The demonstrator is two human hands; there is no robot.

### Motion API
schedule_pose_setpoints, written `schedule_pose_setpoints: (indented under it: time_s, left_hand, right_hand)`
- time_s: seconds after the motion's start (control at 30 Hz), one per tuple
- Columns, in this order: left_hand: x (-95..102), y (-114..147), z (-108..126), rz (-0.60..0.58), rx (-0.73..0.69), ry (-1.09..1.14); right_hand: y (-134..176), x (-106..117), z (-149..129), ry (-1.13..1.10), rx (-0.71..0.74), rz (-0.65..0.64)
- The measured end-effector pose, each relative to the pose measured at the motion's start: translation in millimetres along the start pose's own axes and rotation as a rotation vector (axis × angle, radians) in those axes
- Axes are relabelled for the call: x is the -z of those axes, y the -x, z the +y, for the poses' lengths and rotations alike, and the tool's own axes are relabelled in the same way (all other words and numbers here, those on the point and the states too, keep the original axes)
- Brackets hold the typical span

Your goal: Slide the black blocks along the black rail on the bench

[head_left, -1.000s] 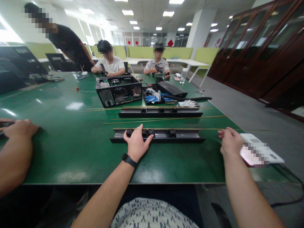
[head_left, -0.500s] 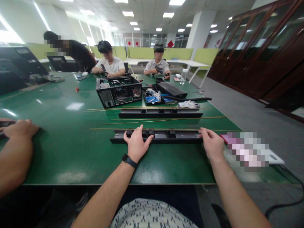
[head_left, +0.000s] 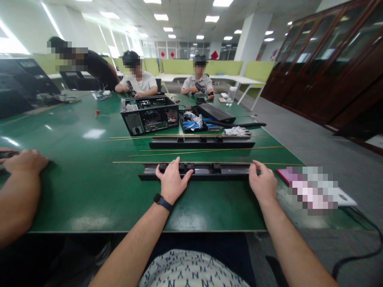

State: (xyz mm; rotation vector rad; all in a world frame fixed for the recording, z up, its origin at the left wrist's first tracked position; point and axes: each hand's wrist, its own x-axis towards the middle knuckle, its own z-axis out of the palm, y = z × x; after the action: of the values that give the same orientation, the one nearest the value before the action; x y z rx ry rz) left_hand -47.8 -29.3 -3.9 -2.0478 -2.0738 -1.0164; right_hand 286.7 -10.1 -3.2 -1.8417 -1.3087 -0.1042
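Observation:
A long black rail with a shiny inner channel lies crosswise on the table in front of me. Small black blocks sit in it, one right of centre. My left hand, with a dark watch on its wrist, grips the rail left of centre, thumb and fingers spread around the blocks there. At the rail's right end my right hand is closed, thumb and fingertips at its edge; the exact contact is hidden. A thin brass-coloured rod runs along the rail's far side, passing behind both hands.
Beyond lies a second black rail, with more thin rods between. Further back are an open computer case, gloves and a toolbox. A pixelated device lies right. A neighbour's hand is left; several people sit or lean behind.
My right hand has shifted a little left against the rail's right end. My left hand stays put. The person leaning at the back left has moved slightly left.

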Motion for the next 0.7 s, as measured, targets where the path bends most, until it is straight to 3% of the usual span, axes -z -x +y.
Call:
schedule_pose_setpoints:
  time_s: [0.47, 0.7]
  left_hand:
    - [2.9, -1, 1, -0.003, -0.003, 0.006]
    - [2.2, -1, 1, 0.012, -0.014, 0.028]
  right_hand:
    - [21, -3, -33, 0.074, 0.145, -0.005]
    - [38, -14, -53, -0.039, 0.299, -0.096]
